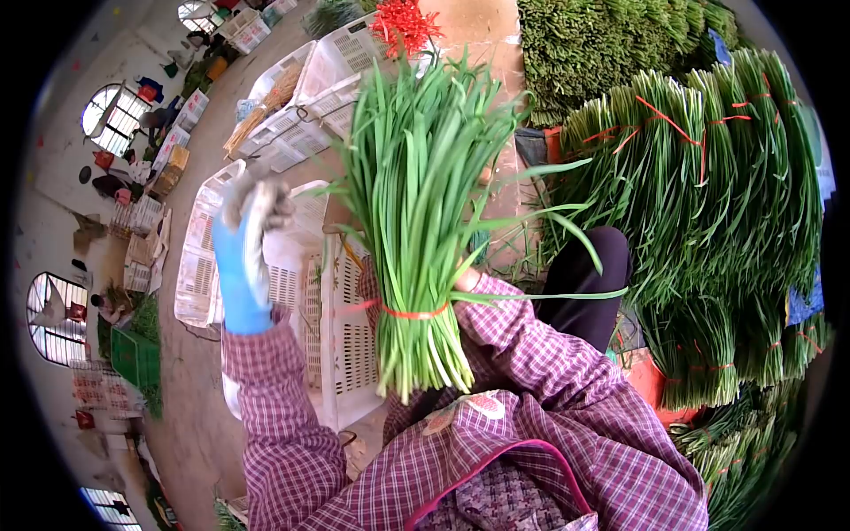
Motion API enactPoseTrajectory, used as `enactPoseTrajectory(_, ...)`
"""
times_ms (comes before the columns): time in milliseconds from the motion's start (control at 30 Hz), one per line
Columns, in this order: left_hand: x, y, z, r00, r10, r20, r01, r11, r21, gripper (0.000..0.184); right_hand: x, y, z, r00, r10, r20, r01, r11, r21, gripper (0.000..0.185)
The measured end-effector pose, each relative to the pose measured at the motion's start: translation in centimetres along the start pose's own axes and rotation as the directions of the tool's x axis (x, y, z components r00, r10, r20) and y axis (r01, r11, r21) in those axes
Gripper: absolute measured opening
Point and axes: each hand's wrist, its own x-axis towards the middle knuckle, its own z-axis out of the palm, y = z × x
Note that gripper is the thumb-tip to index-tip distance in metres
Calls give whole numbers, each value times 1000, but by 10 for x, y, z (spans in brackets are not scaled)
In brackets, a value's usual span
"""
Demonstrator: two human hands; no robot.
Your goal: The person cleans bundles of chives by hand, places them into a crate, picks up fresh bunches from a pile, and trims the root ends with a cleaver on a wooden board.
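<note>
A thick bunch of green garlic chives (416, 195) stands upright in front of me, leaf tips up and pale cut ends down. Around its lower part runs a red tie (414, 312), with one blurred end sticking out to the left. My right hand (467, 278) is closed on the bunch from behind its right side, its fingers mostly hidden by the leaves. My left hand (252, 221), in a blue and white glove, is raised to the left, apart from the bunch. Motion smears its curled-looking fingers, so I cannot tell whether they hold anything.
White plastic crates (350, 345) stand on the floor ahead and to the left. Tied chive bunches (682, 177) are stacked on the right. A heap of red ties (405, 26) lies at the top. A green crate (135, 358) and people are farther left.
</note>
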Motion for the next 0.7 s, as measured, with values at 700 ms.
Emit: enactPoseTrajectory(700,-74,-113,10,941,-332,71,237,493,-837,45,10,-100,80,994,-93,-60,65,928,-367,93)
